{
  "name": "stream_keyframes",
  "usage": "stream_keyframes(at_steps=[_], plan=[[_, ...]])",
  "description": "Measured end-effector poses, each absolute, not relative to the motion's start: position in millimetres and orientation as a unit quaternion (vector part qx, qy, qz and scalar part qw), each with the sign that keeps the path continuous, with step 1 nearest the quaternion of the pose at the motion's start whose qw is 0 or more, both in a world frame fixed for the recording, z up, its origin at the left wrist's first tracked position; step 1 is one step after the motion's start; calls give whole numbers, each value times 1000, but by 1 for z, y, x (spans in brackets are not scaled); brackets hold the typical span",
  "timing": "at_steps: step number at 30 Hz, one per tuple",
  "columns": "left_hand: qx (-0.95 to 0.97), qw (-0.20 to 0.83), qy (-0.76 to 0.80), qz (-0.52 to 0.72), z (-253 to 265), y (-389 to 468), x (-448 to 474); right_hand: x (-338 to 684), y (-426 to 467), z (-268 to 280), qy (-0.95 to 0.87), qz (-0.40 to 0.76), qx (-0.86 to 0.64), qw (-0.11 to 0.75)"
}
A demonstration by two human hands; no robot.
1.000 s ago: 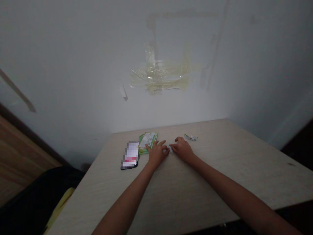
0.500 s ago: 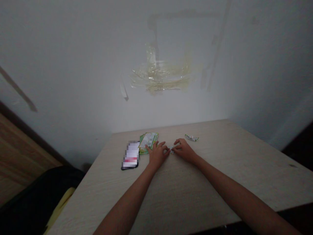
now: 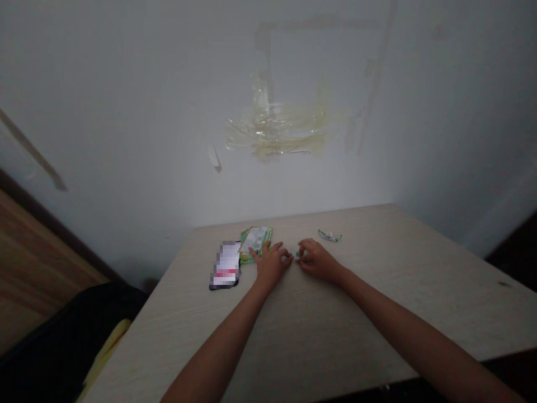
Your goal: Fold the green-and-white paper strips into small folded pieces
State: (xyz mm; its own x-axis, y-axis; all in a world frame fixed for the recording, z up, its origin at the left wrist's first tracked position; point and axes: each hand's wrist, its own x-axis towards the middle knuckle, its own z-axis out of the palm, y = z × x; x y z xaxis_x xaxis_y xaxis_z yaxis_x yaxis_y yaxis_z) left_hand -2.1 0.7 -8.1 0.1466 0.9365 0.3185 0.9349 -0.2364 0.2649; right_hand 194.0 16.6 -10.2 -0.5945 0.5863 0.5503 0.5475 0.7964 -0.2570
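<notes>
Between my two hands is a small white-and-green wrapper [image 3: 295, 253], low over the table and partly covered by fingers. My left hand [image 3: 271, 266] pinches its left side with thumb and forefinger, the other fingers spread toward a green-and-white packet [image 3: 257, 239]. On the other side, my right hand [image 3: 316, 259] has its fingertips closed on the wrapper's right end. What the wrapper contains, if anything, is too small to make out. A second twisted white-and-green wrapper [image 3: 329, 236] lies beyond my right hand.
A phone [image 3: 226, 266] with a blurred-out screen lies left of my left hand, against the packet. The pale wooden table [image 3: 327, 341] meets a wall [image 3: 146, 112] with old tape [image 3: 289, 131] on it. Dark and yellow cloth [image 3: 109, 341] is at lower left.
My right hand's fingers have curled in more around the wrapper's right end. My left hand keeps its pinch in nearly the same place. The whole view has shifted slightly.
</notes>
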Motion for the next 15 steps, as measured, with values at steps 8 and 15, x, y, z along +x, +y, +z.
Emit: stream_keyframes(at_steps=[8, 15], plan=[[753, 5, 622, 214, -5, -3, 0, 198, 12, -7, -898, 45, -312, 307], [757, 15, 617, 213, -4, -4, -1, 202, 10, -4, -903, 53, -300, 302]])
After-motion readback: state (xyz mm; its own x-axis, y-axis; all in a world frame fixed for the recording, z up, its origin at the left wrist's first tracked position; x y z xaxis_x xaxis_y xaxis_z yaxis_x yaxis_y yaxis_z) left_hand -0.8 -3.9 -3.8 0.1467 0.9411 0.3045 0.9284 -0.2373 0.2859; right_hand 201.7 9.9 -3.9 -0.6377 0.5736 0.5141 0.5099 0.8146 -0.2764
